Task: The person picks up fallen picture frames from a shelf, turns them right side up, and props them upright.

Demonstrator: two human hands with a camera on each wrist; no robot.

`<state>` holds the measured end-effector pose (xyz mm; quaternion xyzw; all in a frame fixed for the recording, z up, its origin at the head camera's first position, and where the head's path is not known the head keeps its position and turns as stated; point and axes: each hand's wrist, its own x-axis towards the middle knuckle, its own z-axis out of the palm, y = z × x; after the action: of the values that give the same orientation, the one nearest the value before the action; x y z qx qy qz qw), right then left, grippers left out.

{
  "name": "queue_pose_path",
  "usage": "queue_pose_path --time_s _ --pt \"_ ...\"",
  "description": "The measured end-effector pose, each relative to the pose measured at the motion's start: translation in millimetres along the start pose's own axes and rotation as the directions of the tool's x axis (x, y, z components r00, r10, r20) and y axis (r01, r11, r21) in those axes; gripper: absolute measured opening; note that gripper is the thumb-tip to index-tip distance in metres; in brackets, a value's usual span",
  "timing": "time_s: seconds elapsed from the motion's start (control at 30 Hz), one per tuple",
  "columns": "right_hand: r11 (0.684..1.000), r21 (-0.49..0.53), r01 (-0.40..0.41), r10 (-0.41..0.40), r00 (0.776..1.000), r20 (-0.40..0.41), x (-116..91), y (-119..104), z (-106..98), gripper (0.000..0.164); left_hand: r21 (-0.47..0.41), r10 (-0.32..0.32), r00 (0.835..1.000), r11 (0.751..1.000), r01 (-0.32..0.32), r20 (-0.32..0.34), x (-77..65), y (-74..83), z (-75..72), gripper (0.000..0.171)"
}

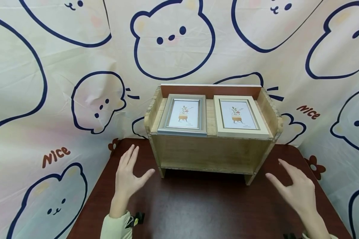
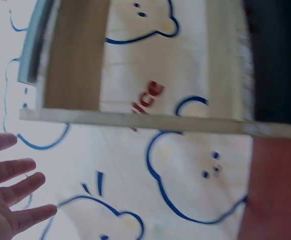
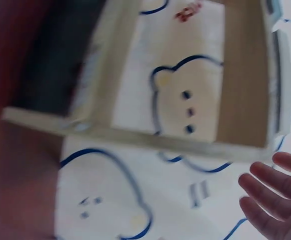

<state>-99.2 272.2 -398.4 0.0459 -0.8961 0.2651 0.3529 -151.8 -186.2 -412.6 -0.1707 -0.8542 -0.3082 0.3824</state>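
Observation:
A small wooden shelf stands on the dark table, with two picture frames lying tilted on its top. The silver-grey picture frame is on the left, the cream picture frame on the right; both show a potted plant print. My left hand hovers left of the shelf's front, fingers spread and thumb out, touching nothing. To the right of the shelf, my right hand is held in the air with thumb and fingers apart. In the wrist views, the left fingers and right fingers appear beside the shelf's side edges.
The dark red-brown table extends in front of the shelf. A cloth backdrop with cartoon bears hangs close behind it and along both sides. Below the shelf's lower board is a gap above the tabletop.

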Motion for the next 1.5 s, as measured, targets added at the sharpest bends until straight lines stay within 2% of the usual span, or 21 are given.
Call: queue_pose_path --time_s 0.17,0.33,0.47,0.63,0.73,0.87,1.0,1.13,1.33,1.5 --pt "0.983 0.133 0.128 -0.12 0.99 -0.069 30.8 -18.7 2.8 0.043 -0.102 0.049 0.996 0.993 -0.057 -0.078 25.3 8.9 0.2 0.078" --pt "0.962 0.215 0.17 -0.163 0.985 -0.052 60.4 -38.9 4.9 0.037 -0.157 0.075 0.992 0.983 -0.091 -0.105 47.7 16.5 0.3 0.078" --pt "0.942 0.29 0.17 -0.175 0.985 -0.011 81.4 -53.8 7.8 0.034 -0.191 0.079 0.992 0.977 -0.096 -0.097 65.7 22.4 0.3 0.08" --pt "0.921 0.378 0.098 -0.136 0.988 0.076 104.7 -73.0 13.4 0.031 -0.24 0.078 0.996 0.967 -0.085 -0.041 85.2 29.3 1.9 0.077" --pt "0.925 0.377 0.055 -0.115 0.984 0.139 118.7 -84.7 16.9 0.033 -0.254 0.068 0.998 0.965 -0.063 0.011 94.4 33.7 2.8 0.074" --pt "0.931 0.365 0.007 -0.1 0.966 0.238 136.3 -98.7 24.1 0.04 -0.247 0.011 0.996 0.969 0.011 0.085 105.0 39.5 5.4 0.072" --pt "0.927 0.372 -0.053 -0.083 0.937 0.34 152.1 -109.5 36.2 0.048 -0.225 -0.067 0.982 0.969 0.106 0.175 112.8 47.7 8.4 0.076" --pt "0.929 0.357 -0.094 -0.06 0.916 0.396 165.9 -116.9 49.4 0.053 -0.201 -0.107 0.963 0.967 0.159 0.247 118.1 53.8 13.2 0.08" --pt "0.917 0.36 -0.174 -0.012 0.888 0.46 181.0 -123.4 68.5 0.059 -0.152 -0.151 0.949 0.968 0.198 0.277 122.8 56.9 22.3 0.084" --pt "0.911 0.355 -0.209 0.007 0.869 0.495 187.6 -128.6 82.2 0.06 -0.15 -0.163 0.951 0.967 0.208 0.264 124.1 56.5 30.5 0.082"
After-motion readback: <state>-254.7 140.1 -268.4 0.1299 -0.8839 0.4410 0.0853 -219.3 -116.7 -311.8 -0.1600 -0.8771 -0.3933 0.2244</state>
